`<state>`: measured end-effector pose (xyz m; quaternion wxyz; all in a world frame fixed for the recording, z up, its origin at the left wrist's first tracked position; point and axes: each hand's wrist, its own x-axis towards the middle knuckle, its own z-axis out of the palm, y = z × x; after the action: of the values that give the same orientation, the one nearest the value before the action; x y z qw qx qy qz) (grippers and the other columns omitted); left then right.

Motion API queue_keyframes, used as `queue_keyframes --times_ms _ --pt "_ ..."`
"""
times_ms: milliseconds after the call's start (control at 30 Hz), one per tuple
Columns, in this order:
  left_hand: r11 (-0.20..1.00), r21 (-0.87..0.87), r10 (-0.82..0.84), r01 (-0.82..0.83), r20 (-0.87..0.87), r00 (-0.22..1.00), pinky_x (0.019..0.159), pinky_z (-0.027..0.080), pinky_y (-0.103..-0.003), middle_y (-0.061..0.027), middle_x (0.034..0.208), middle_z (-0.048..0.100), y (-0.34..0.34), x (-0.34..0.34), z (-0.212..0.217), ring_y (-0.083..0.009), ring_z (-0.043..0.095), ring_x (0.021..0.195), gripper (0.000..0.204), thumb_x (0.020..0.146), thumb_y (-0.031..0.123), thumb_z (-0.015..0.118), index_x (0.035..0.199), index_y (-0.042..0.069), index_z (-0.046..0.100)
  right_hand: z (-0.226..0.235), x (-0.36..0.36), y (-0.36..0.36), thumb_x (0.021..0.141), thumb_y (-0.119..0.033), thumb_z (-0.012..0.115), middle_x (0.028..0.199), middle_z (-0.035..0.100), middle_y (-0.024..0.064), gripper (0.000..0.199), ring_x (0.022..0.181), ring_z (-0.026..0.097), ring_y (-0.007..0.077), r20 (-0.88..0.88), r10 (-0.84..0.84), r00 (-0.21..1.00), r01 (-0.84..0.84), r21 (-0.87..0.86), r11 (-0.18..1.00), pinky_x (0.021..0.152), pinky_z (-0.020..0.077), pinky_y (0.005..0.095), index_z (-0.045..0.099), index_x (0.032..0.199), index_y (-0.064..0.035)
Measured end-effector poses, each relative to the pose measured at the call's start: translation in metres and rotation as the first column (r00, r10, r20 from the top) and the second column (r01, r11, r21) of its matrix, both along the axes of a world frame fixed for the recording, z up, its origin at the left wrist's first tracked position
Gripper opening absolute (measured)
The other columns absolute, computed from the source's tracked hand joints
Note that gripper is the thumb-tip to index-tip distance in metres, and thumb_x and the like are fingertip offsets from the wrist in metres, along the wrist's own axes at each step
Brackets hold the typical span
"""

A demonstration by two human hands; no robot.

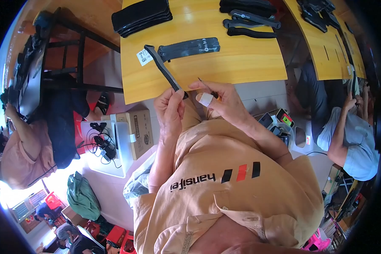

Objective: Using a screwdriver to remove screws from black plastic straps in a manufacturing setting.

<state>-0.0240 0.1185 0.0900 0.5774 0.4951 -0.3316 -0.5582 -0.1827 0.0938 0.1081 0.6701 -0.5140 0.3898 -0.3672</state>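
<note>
My left hand (170,109) pinches the lower end of a long black and grey fabric strap (167,73) between thumb and fingers. The strap slants up onto the yellow table (241,63), where its far end lies by a white printed tag (144,57). Just right of it, my right hand (224,103) is closed around a small dark pointed tool (200,79), mostly hidden by the fingers, its thin tip showing. A white bandage (206,99) wraps my right thumb. Beyond both hands a wide dark fabric band (189,49) with pale print lies flat on the table.
A stack of black fabric pieces (142,17) sits far left on the table, more straps (252,21) far right. Below left are a cardboard box (140,133) and a white bin (118,148) with cables. Co-workers sit left and right, one in light blue (355,144).
</note>
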Motion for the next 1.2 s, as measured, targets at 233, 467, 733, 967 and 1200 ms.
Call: queue_keyframes --times_ms 233,467,733,967,1200 --pt "0.97 0.091 -0.233 0.227 0.064 0.97 0.036 0.018 -0.018 0.0022 0.048 0.042 0.009 -0.002 0.024 -0.0022 0.028 0.037 0.023 0.08 0.01 0.053 0.058 0.006 0.048 0.004 -0.009 -0.014 0.08 -0.014 0.056 0.061 0.049 0.0012 0.015 0.059 0.043 0.0072 -0.135 0.291 0.947 -0.315 -0.221 0.923 0.052 0.034 0.0236 0.056 0.078 0.0008" --pt "0.955 -0.007 -0.291 0.296 -0.206 0.934 0.037 0.018 -0.019 0.0021 0.049 0.042 0.013 -0.004 0.016 -0.0028 0.026 0.037 0.022 0.08 0.016 0.055 0.063 0.002 0.052 0.005 -0.008 -0.004 0.081 -0.014 0.052 0.054 0.042 -0.0027 0.018 0.046 0.035 0.0038 0.303 0.305 0.903 -0.365 0.163 0.917 0.044 0.0266 0.0195 0.053 0.066 -0.0044" --pt "0.953 0.14 -0.14 0.27 -0.586 0.798 0.031 0.021 -0.017 0.0048 0.046 0.038 0.02 0.03 0.025 -0.0021 0.029 0.033 0.024 0.082 0.01 0.049 0.06 0.009 0.04 0.007 -0.026 -0.009 0.085 -0.031 0.051 0.047 0.034 -0.0054 0.025 0.033 0.026 0.0047 0.597 -0.288 0.749 -0.126 0.555 0.822 0.034 0.0224 0.0192 0.049 0.068 -0.0134" --pt "0.983 0.109 -0.009 0.146 -0.773 0.634 0.029 0.025 -0.019 0.0032 0.043 0.034 0.074 0.15 0.004 -0.0064 0.031 0.03 0.024 0.08 0.009 0.047 0.057 0.01 0.039 0.029 -0.157 -0.075 0.089 -0.024 0.047 0.05 0.036 -0.0026 0.032 0.035 0.03 0.0058 0.949 -0.241 0.202 -0.016 0.249 0.968 0.034 0.028 0.0196 0.038 0.062 -0.0101" --pt "0.998 0.033 0.063 -0.054 -0.565 0.823 0.035 0.021 -0.021 0.002 0.044 0.032 0.063 0.166 0.002 -0.0061 0.025 0.033 0.028 0.086 0.014 0.046 0.06 0.01 0.037 0.062 -0.173 -0.068 0.085 -0.021 0.049 0.048 0.034 0.0001 0.021 0.033 0.03 0.007 0.736 -0.171 0.655 0.176 0.071 0.982 0.03 0.0258 0.0201 0.044 0.069 -0.0074"
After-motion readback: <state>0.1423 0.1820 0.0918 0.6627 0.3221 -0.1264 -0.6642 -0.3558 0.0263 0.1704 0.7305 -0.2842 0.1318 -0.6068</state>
